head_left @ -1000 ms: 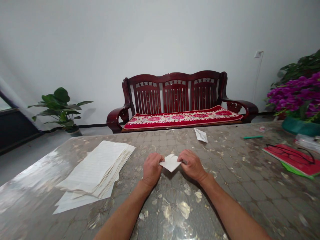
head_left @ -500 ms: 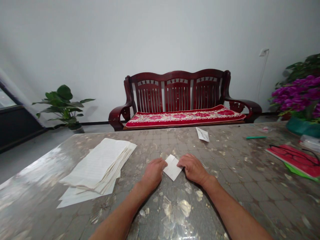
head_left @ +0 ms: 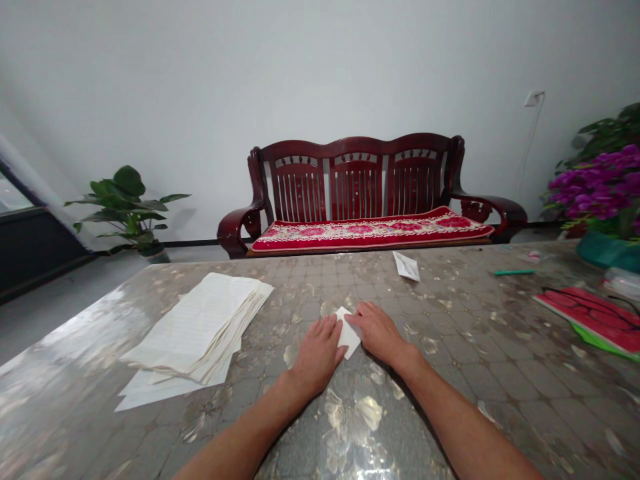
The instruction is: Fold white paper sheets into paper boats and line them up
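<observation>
A small white folded paper (head_left: 351,341) lies on the table between my hands, partly covered by them. My left hand (head_left: 320,347) rests flat over its left side, fingers stretched out and the thumb across the lower part. At the upper right edge, my right hand (head_left: 377,330) has its fingertips closed on the paper, the other fingers curled. Farther back on the table sits another folded white paper piece (head_left: 407,267).
To the left is a stack of lined paper sheets (head_left: 195,327). On the right lie a green pen (head_left: 514,272), a red book (head_left: 590,310) with eyeglasses on it and a pot of purple flowers (head_left: 595,183). A wooden bench (head_left: 355,193) stands behind the table (head_left: 280,440).
My left hand has gone from pinching the paper's left corner to lying flat on it. My right hand has shifted inward over the paper, which now shows narrower.
</observation>
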`<state>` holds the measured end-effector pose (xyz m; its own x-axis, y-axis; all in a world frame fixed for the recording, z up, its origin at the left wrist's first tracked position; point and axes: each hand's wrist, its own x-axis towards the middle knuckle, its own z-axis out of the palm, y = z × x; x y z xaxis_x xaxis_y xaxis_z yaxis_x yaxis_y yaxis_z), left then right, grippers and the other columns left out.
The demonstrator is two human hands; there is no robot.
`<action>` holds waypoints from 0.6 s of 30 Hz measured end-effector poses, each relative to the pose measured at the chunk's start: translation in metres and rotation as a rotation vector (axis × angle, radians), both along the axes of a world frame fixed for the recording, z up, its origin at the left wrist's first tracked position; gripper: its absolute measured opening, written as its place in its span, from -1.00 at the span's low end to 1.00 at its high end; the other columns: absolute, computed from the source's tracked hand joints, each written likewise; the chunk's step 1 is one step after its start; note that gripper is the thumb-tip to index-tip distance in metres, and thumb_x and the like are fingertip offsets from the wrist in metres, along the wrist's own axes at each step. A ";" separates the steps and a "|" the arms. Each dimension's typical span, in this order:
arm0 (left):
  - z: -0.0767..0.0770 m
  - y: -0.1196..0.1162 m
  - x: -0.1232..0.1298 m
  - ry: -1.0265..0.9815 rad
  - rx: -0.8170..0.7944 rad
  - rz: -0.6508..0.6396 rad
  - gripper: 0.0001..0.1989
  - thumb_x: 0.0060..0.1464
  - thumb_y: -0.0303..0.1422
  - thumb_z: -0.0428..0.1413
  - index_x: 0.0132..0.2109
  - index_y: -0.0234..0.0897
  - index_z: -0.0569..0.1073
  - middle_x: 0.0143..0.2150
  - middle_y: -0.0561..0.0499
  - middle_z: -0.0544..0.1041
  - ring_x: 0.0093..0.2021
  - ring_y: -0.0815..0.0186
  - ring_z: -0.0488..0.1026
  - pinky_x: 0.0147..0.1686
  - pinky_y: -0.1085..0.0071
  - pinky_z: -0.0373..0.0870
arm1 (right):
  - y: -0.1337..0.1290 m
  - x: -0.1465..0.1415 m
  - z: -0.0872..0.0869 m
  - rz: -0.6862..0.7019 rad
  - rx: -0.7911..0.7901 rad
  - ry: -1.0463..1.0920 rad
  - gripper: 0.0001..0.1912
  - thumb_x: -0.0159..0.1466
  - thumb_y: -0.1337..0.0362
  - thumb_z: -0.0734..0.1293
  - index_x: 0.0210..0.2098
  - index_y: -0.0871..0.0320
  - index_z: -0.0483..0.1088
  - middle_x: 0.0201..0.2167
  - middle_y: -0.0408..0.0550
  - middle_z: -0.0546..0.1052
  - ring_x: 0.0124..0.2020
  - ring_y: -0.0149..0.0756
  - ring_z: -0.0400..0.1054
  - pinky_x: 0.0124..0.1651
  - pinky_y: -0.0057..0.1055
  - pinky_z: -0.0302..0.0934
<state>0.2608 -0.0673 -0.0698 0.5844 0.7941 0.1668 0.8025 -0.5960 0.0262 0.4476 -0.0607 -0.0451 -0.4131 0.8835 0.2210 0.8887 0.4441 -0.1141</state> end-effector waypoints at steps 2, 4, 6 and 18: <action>-0.006 -0.002 -0.002 -0.017 0.028 -0.009 -0.49 0.24 -0.25 0.06 0.28 -0.33 0.27 0.32 -0.28 0.28 0.32 -0.02 0.22 0.27 0.00 0.20 | 0.001 -0.002 0.000 -0.015 0.003 -0.010 -0.74 0.32 0.40 0.21 -0.16 0.08 0.52 -0.25 0.00 0.45 -0.17 -0.21 0.27 -0.16 -0.38 0.10; -0.010 -0.005 -0.003 -0.028 0.050 -0.019 -0.47 0.23 -0.22 0.07 0.28 -0.33 0.27 0.33 -0.29 0.27 0.33 -0.05 0.21 0.27 -0.03 0.20 | 0.002 -0.003 0.000 -0.020 0.005 -0.016 -0.75 0.32 0.41 0.20 -0.22 0.11 0.52 -0.28 0.01 0.45 -0.18 -0.21 0.27 -0.16 -0.37 0.11; -0.012 -0.007 -0.004 -0.032 0.057 -0.048 -0.49 0.24 -0.24 0.06 0.27 -0.31 0.28 0.32 -0.27 0.28 0.32 -0.03 0.22 0.26 -0.02 0.21 | 0.002 -0.005 -0.001 -0.012 0.006 -0.011 -0.76 0.31 0.42 0.20 -0.26 0.12 0.51 -0.29 0.01 0.45 -0.18 -0.21 0.28 -0.15 -0.37 0.13; -0.003 -0.029 -0.012 -0.070 -0.014 -0.184 -0.54 0.24 -0.27 0.06 0.26 -0.22 0.29 0.30 -0.10 0.35 0.31 0.09 0.25 0.29 0.12 0.21 | 0.007 -0.010 -0.009 -0.059 -0.059 0.182 -0.87 0.34 0.32 0.25 -0.17 0.18 0.42 -0.16 -0.02 0.49 -0.09 -0.22 0.30 -0.01 -0.36 0.13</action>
